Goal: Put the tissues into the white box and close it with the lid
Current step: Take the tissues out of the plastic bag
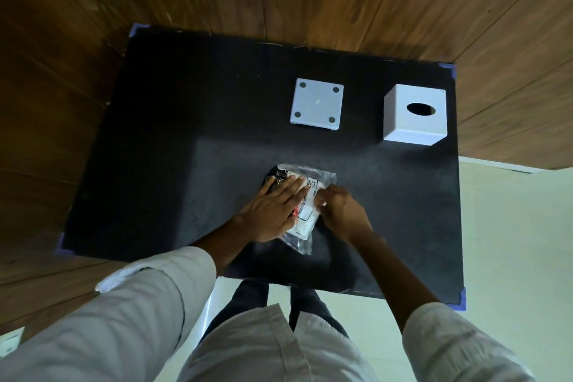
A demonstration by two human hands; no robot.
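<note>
A clear plastic pack of tissues (305,214) with a white label lies near the front middle of the black table (186,133). My left hand (273,211) rests flat on the pack's left side, fingers together, pressing it down. My right hand (342,208) pinches the pack's right edge with its fingertips. The white box (414,115) stands at the back right, the oval hole in its top face. A flat square white lid (317,104) with four round pads lies to the left of the box, apart from it.
Wood-panelled walls surround the table at the back and left. Blue tape marks the table corners (460,299). Pale floor tiles (511,242) show to the right, and my legs stand against the front edge.
</note>
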